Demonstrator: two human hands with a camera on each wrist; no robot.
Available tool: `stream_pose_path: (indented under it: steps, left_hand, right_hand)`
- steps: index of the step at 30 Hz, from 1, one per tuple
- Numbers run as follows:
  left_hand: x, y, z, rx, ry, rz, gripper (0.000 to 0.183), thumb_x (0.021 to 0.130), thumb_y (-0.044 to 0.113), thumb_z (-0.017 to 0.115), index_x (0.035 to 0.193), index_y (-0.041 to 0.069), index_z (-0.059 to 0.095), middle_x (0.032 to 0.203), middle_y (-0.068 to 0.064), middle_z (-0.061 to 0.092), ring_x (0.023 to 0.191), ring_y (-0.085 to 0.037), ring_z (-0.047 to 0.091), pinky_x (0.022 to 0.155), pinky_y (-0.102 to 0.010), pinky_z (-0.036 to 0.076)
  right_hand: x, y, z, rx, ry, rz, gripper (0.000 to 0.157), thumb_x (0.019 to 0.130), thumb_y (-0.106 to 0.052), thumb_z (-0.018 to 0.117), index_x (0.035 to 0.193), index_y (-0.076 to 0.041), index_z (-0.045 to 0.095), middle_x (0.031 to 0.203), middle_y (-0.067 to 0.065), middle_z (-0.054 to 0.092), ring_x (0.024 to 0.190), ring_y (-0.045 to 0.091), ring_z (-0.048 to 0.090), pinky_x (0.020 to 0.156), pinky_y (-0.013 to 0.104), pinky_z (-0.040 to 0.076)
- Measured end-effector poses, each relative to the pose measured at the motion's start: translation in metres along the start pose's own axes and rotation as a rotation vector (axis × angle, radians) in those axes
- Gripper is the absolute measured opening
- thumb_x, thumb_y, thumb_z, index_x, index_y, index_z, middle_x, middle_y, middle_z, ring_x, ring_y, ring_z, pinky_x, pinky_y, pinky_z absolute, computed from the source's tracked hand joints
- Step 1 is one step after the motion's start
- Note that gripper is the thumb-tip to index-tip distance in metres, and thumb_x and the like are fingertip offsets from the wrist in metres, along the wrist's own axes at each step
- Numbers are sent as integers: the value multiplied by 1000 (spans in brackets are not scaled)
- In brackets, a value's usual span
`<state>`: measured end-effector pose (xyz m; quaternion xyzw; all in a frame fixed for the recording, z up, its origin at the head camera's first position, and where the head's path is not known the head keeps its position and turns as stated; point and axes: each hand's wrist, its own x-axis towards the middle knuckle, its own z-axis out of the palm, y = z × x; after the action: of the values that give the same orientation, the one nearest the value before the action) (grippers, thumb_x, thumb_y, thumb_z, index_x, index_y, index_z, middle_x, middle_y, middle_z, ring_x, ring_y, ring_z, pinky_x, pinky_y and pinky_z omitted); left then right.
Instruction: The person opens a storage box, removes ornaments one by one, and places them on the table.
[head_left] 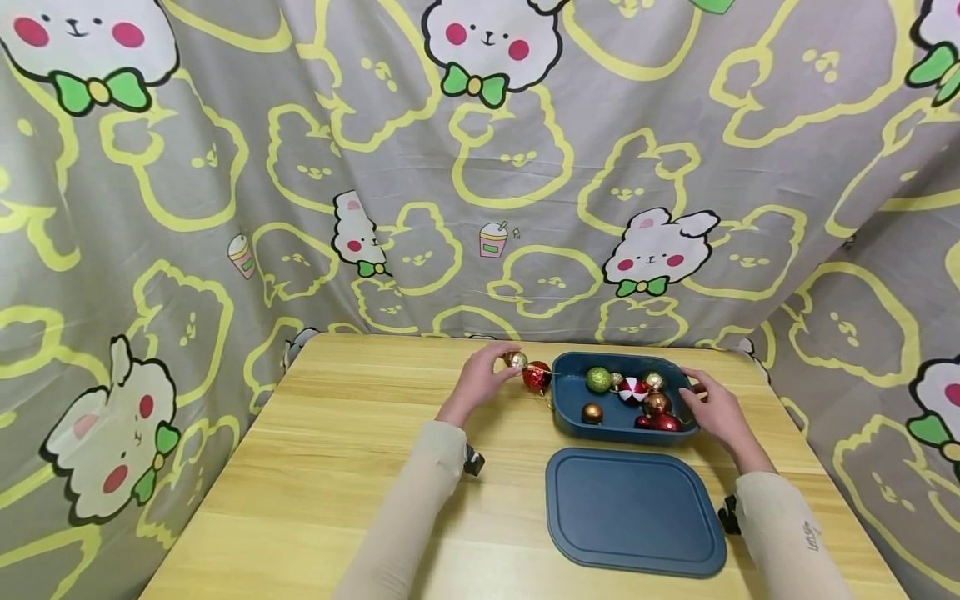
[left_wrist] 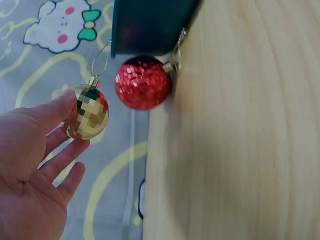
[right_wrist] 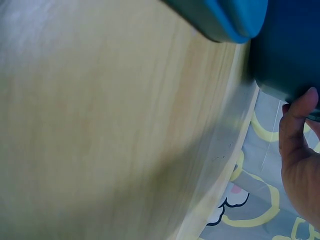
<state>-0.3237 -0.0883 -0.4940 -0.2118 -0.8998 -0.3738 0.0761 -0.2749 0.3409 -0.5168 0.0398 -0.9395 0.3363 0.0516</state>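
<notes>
A gold mirrored Christmas ball [left_wrist: 90, 114] is pinched between the thumb and fingers of my left hand [head_left: 483, 377], above the table just left of the dark blue box [head_left: 577, 429]. Its thin loop hangs toward the box. Beside the box's left wall sits a red glittery ball [left_wrist: 143, 84] with a gold cap and string. At the box's right end, my right hand [head_left: 712, 407] grips the rim, with the thumb against the outer wall in the right wrist view. Inside lie a green ball [head_left: 598, 380], a red-and-white ball [head_left: 633, 390], a small copper ball [head_left: 592, 413] and several red, brown and gold ones.
A dark blue lid [head_left: 633, 510] lies flat on the wooden table [head_left: 315, 467], in front of the box. Grey cloth [head_left: 420, 167] with rabbit drawings hangs behind the table and on both sides.
</notes>
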Motion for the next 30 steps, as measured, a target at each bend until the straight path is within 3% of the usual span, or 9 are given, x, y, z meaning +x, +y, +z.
stream_pose_path:
  steps: [17,30]
  left_hand:
    - [-6,-23,3,-24,-48,-114,41,96,14,74,136,8,66,134,-13,66,120,-29,65,100,-38,58]
    - [-6,-25,7,45,-96,-100,41,96,18,74,136,10,66,137,-11,66,126,-30,62,111,-45,50]
  right_hand:
    - [1,1,1,13,3,2,49,110,-21,50,153,3,43,120,37,59,96,43,63,62,34,50]
    - [0,2,1,17,9,2,49,110,-22,50,152,2,44,120,37,59,95,44,63,62,33,50]
